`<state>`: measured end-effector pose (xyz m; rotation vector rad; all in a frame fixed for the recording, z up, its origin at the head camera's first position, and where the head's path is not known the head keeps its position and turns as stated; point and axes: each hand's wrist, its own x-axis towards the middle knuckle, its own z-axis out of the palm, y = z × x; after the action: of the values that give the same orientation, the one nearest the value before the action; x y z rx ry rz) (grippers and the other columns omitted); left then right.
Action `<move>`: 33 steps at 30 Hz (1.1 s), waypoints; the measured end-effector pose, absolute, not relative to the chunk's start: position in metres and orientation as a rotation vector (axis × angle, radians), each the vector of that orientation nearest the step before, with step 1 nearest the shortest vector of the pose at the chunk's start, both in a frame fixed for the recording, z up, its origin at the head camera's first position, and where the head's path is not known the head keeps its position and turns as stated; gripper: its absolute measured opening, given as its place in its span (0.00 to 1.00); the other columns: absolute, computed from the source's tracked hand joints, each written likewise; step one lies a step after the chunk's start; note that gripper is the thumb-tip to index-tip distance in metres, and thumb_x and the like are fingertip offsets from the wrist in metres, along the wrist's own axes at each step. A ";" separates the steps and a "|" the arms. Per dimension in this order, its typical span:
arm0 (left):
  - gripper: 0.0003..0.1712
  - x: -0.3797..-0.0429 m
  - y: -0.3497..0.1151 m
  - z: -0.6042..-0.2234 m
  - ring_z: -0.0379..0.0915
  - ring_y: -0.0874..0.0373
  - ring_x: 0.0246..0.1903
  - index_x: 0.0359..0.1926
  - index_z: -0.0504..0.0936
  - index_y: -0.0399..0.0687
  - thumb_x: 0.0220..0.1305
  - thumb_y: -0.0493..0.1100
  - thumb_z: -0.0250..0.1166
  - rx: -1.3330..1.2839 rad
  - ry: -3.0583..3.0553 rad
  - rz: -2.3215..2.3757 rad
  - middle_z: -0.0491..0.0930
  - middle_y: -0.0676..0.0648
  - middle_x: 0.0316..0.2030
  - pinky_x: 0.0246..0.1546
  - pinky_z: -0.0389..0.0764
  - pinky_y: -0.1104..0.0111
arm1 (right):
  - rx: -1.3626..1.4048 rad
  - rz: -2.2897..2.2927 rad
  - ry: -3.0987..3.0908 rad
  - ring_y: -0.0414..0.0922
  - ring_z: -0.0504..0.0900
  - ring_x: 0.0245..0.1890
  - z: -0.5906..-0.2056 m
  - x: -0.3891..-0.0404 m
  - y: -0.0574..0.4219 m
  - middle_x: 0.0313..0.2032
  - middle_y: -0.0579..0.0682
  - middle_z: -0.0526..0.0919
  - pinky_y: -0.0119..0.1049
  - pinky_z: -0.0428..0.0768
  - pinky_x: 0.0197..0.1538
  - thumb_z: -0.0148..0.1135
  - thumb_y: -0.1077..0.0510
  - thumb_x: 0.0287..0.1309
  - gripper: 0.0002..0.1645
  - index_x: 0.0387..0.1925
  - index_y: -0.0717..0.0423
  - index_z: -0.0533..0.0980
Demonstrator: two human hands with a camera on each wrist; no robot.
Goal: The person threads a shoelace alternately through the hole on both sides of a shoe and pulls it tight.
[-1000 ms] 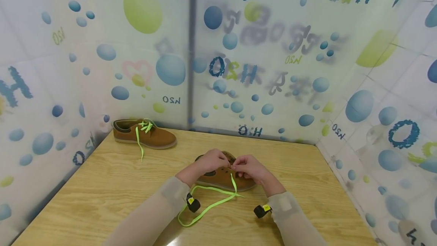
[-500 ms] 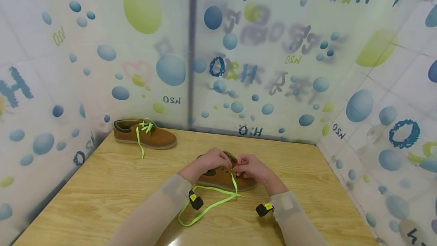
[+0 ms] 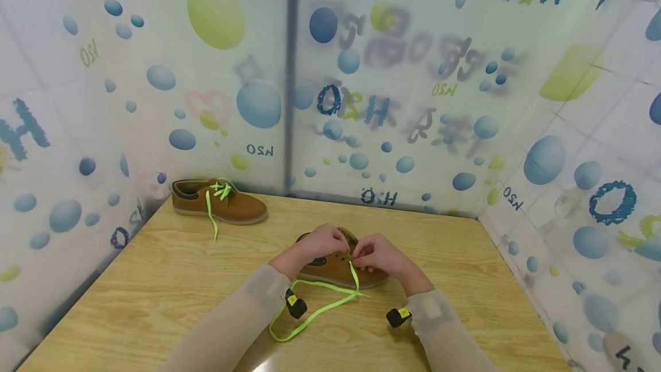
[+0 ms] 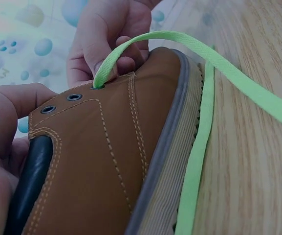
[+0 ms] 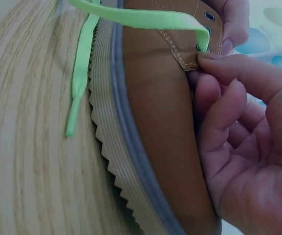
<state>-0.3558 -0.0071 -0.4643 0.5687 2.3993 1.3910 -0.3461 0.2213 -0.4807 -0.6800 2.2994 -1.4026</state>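
Note:
A brown shoe (image 3: 330,272) lies on the wooden table with its toe to the right. Its bright green shoelace (image 3: 332,305) emerges from the eyelet nearest the toe, then loops across the table in front. My left hand (image 3: 322,244) grips the upper edge of the shoe by the bare eyelets (image 4: 74,97); some of its fingers are hidden behind the leather. With the right thumb (image 5: 228,66) beside the laced eyelet and fingers curled beneath, my right hand (image 3: 381,256) pinches the eyelet flap. Whether those fingers also hold lace underneath is hidden.
Toward the back left of the table (image 3: 170,280) stands a matching brown shoe (image 3: 242,209) with green lace threaded and one end hanging down. A patterned curtain (image 3: 439,148) rises behind the table. One lace tip (image 5: 72,117) lies beside the sole.
Over the last second the right fingers part slightly and close in again at the eyelet flap. My left hand shifts a little; both shoes and the lace loop stay in place.

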 end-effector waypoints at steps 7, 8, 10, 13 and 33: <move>0.10 -0.356 -0.009 -0.461 0.63 0.59 0.27 0.40 0.93 0.42 0.68 0.43 0.69 0.558 2.332 1.364 0.81 0.54 0.30 0.33 0.68 0.68 | -0.710 -1.400 2.332 0.38 0.77 0.22 -0.483 -0.346 0.221 0.22 0.42 0.82 0.31 0.78 0.27 0.70 0.64 0.65 0.07 0.36 0.68 0.84; 0.10 -0.356 -0.009 -0.461 0.66 0.59 0.30 0.41 0.93 0.42 0.68 0.43 0.69 0.557 2.324 1.362 0.84 0.54 0.34 0.35 0.70 0.68 | -0.708 -1.403 2.335 0.38 0.77 0.22 -0.483 -0.346 0.220 0.22 0.42 0.82 0.31 0.78 0.26 0.70 0.64 0.65 0.07 0.36 0.68 0.84; 0.11 -0.357 -0.010 -0.461 0.70 0.60 0.33 0.42 0.93 0.42 0.67 0.43 0.69 0.552 2.310 1.358 0.87 0.52 0.38 0.37 0.72 0.69 | -0.704 -1.405 2.343 0.38 0.77 0.22 -0.483 -0.346 0.219 0.22 0.43 0.82 0.31 0.78 0.26 0.70 0.64 0.64 0.07 0.36 0.67 0.85; 0.10 -0.357 -0.010 -0.460 0.72 0.60 0.37 0.41 0.93 0.42 0.67 0.44 0.71 0.552 2.308 1.353 0.89 0.51 0.40 0.40 0.74 0.70 | -0.706 -1.400 2.359 0.38 0.77 0.21 -0.484 -0.347 0.219 0.21 0.43 0.81 0.31 0.78 0.27 0.70 0.64 0.65 0.06 0.36 0.67 0.85; 0.10 -0.354 -0.007 -0.463 0.57 0.60 0.21 0.33 0.91 0.43 0.69 0.42 0.67 0.551 2.373 1.370 0.71 0.57 0.18 0.28 0.66 0.68 | -0.705 -1.410 2.370 0.39 0.77 0.21 -0.487 -0.347 0.222 0.22 0.43 0.82 0.31 0.77 0.25 0.70 0.63 0.66 0.07 0.35 0.66 0.85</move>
<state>-0.3538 -0.0066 -0.4626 0.5514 2.3728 1.3703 -0.3470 0.2221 -0.4867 -0.7053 2.3697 -1.4104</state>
